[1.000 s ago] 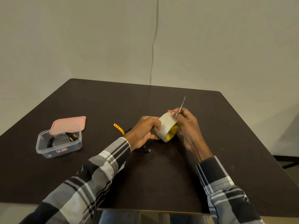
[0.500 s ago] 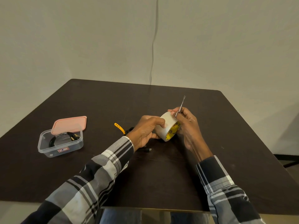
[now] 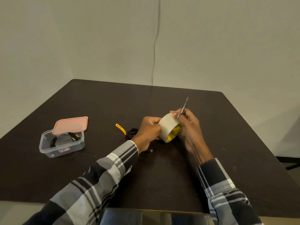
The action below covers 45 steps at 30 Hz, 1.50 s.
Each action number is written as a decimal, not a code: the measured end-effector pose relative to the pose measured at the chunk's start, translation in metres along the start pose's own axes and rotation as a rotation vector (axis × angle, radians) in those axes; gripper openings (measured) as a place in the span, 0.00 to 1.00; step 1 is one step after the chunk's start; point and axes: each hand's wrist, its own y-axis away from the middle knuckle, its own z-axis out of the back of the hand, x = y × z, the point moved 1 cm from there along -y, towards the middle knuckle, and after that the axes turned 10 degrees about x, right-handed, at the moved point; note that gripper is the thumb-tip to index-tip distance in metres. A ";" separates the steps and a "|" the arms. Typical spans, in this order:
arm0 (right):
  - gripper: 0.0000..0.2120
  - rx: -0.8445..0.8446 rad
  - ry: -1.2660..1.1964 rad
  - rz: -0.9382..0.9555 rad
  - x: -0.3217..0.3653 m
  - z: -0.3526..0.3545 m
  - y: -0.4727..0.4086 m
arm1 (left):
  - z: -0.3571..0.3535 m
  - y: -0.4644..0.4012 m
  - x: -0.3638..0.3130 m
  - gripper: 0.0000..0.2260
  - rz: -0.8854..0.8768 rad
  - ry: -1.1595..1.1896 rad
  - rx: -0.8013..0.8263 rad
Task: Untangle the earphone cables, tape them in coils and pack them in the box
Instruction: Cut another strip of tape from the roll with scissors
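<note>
At table centre we hold the tape roll (image 3: 168, 129) gripped in our left hand (image 3: 150, 131) and steadied by our right hand (image 3: 188, 125), which also pinches scissors (image 3: 183, 109); taping step, we judge: free a strip for the cable coil (image 3: 131, 133) lying beside, box (image 3: 61, 142) well left.

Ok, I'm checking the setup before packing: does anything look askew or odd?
The pink lid sits crooked, propped on the box's back rim. Nothing else stands out.
</note>
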 end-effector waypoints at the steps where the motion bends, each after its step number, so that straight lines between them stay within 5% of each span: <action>1: 0.05 -0.010 -0.014 -0.001 -0.001 0.001 0.000 | 0.002 0.000 0.001 0.16 0.014 0.033 0.034; 6: 0.03 -0.009 -0.054 -0.016 -0.001 0.005 -0.001 | 0.004 -0.002 -0.002 0.19 0.044 0.272 0.113; 18: 0.04 0.029 -0.013 0.002 0.001 0.007 0.003 | 0.004 -0.001 -0.001 0.19 0.011 0.259 0.058; 26: 0.08 0.172 0.080 -0.108 0.009 0.019 0.007 | 0.005 -0.004 -0.009 0.09 -0.007 0.134 0.015; 39: 0.05 0.168 -0.019 -0.104 0.001 0.018 0.004 | 0.010 0.000 -0.011 0.20 0.038 0.212 0.065; 45: 0.06 0.165 -0.040 -0.104 0.000 0.017 0.004 | 0.009 0.001 -0.011 0.11 0.025 0.228 0.055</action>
